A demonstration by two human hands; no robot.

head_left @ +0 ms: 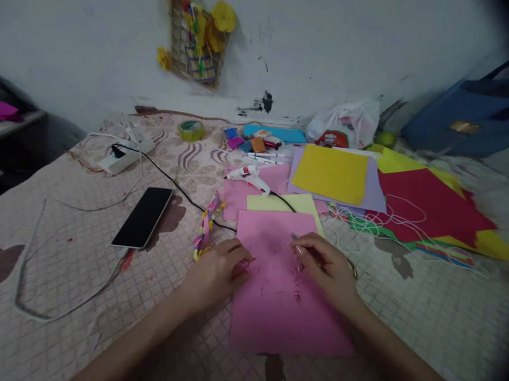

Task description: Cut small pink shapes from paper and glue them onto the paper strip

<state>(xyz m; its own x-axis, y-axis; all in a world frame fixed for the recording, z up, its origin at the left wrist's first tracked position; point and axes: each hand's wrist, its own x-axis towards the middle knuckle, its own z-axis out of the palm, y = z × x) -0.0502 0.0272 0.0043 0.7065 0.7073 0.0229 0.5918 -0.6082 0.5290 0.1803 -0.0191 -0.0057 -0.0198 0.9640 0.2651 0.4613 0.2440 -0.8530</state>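
A pink sheet of paper [278, 325] lies in front of me with faint marks and some red writing on it. My right hand [327, 266] is over the sheet's right side, its fingers closed round a slim, pale pen [298, 248]. At the sheet's left edge rests my left hand [224, 269], fingers curled in. A tiny dark tip shows by its fingertips, too small to name. Just beyond that hand is a twisted paper garland [205, 224] in purple and yellow. A pale yellow sheet [280, 201] sticks out behind the pink one.
A white glue gun [249, 178] lies behind the sheets, its black cord running to a power strip [127, 154]. Left is a phone [143, 218] on a white cable. Coloured papers [430, 204] and loose white string [367, 218] lie right. Tape [191, 130] stands farther back.
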